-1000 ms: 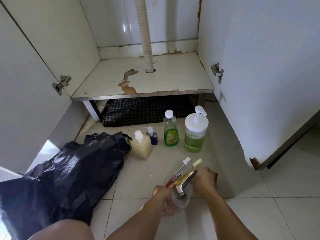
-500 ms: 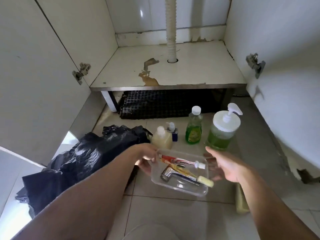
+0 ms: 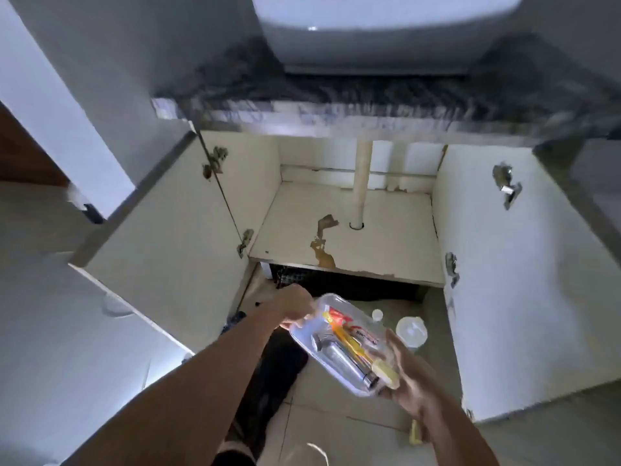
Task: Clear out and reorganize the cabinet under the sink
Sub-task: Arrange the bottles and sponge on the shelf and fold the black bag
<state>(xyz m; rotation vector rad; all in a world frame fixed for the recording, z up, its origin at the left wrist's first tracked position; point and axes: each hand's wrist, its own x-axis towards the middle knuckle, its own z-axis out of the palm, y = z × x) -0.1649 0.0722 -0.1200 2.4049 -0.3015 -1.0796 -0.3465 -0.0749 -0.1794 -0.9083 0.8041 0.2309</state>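
lifted higher since before: clear tray (image 3: 304, 341) above floor, before open cabinet (image 3: 342, 227); left hand (image 3: 295, 306) grasping far rim, right hand (image 3: 408, 378) grasping near end. bare shelf beyond; bottles (image 3: 411, 331) half hidden, blurred.

Both hands (image 3: 297, 309) (image 3: 405, 378) outstretched, fingers curled, gripping.

Dim, motion-blurred wide-angle view; glare perhaps from lower left.

One clear tray (image 3: 304, 344), two hands (image 3: 295, 306), two open cabinet doors (image 3: 161, 237), one drain pipe (image 3: 362, 183).
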